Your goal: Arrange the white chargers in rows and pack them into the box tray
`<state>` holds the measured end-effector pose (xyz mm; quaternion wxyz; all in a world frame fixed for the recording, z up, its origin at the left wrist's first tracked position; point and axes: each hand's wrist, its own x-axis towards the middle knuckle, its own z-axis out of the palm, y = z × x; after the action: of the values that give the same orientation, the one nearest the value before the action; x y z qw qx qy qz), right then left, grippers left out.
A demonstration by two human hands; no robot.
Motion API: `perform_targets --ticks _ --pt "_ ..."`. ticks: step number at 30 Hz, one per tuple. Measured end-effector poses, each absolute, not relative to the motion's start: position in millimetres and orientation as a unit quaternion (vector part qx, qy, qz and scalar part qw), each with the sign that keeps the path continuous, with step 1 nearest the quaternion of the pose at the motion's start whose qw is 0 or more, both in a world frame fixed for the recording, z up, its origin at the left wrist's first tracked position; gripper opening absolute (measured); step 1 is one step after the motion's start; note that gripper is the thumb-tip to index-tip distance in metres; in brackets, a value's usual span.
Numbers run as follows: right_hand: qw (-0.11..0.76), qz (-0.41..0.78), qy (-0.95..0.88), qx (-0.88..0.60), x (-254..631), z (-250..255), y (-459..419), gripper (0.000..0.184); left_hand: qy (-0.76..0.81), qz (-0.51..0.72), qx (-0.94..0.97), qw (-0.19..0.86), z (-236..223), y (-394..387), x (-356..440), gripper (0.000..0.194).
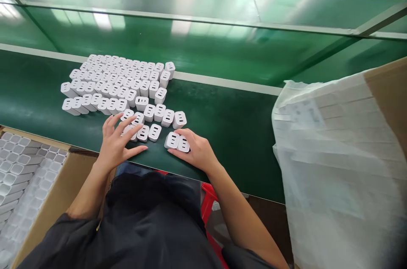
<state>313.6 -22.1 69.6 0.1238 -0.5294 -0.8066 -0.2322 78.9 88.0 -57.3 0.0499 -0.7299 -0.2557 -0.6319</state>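
Note:
Many small white charger plugs (117, 84) lie in rows on a dark green belt (238, 125). My left hand (116, 144) rests spread over the nearest chargers of the front row, fingers apart, fingertips touching one or two of them. My right hand (197, 150) lies on the belt with its fingers curled round a pair of white chargers (177, 142) that stand side by side, slightly apart from the rows.
A cardboard box (60, 192) at lower left holds trays with several white chargers. On the right stands a cardboard box with a plastic-wrapped stack of white trays (333, 154). Beyond the belt runs a green shelf (190, 2); red stools and blue crates stand behind.

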Motion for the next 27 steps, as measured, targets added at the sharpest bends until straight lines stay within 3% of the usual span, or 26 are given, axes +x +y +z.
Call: perform_targets --ticks 7,13,18,21,27 --pt "0.127 -0.272 -0.801 -0.518 314 70 -21 0.043 -0.318 -0.623 -0.714 0.033 -31 76 112 0.051" --pt "0.115 -0.285 -0.789 -0.533 315 72 -22 0.044 -0.259 -0.555 -0.790 0.001 -23 76 103 0.027" --pt "0.108 -0.296 -0.794 -0.520 313 74 -24 0.046 -0.173 -0.492 -0.853 -0.003 -19 80 84 0.043" --pt "0.113 -0.288 -0.798 -0.518 313 75 -25 0.046 -0.178 -0.508 -0.843 -0.005 -21 82 81 0.044" --pt "0.129 -0.269 -0.807 -0.510 317 75 -24 0.043 -0.235 -0.597 -0.767 0.006 -30 78 104 0.023"
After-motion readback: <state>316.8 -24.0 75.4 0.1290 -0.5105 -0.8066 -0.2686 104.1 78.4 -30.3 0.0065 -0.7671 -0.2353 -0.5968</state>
